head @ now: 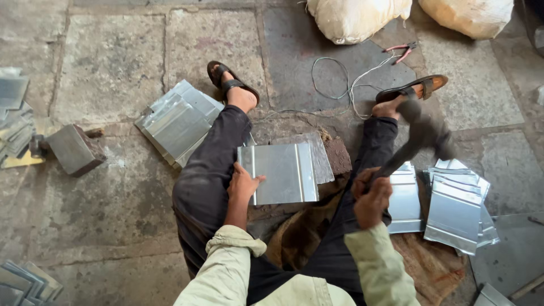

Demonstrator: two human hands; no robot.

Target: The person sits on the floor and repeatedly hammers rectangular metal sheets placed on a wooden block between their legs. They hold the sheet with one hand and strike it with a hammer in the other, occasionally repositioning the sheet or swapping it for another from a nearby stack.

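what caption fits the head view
Left hand steadies a metal sheet while right hand raises a hammer.

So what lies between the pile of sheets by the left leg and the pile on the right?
In the head view, the metal sheet under the left hand, plus both legs.

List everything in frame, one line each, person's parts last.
metal sheet: one, silver, on the block between the legs
sheet stacks: several, silver, left of the legs, right, frame edges
hammer: one, dark, blurred, raised at right
metal block: one, grey, left floor
sacks: two, off-white, top
wires: a few, pale, top centre
pliers: one, red-handled, near the sacks
sandals: two, dark and brown, on the feet
left hand: on the sheet's left edge
right hand: grips the hammer handle
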